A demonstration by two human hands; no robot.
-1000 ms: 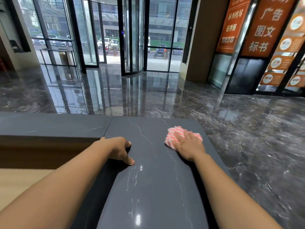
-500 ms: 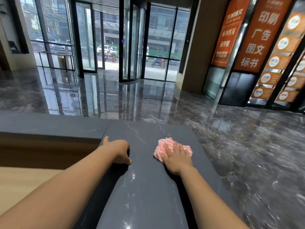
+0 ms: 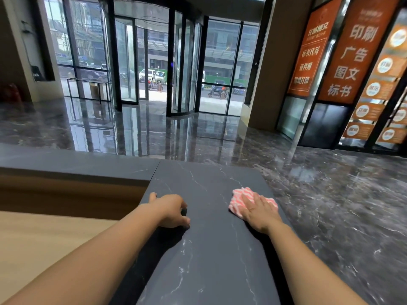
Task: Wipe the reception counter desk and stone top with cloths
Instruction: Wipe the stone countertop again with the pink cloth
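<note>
The dark veined stone tabletop (image 3: 209, 260) stretches ahead, with the lower wooden desk (image 3: 44, 238) to its left. The left hand (image 3: 170, 211), fingers curled under with nothing visible in them, props at the inner edge, probably as a brace. The right hand (image 3: 258, 213) lies spread flat, pressing the pink striped cloth (image 3: 239, 195) onto the stone near its right edge for full wiping contact.
</note>
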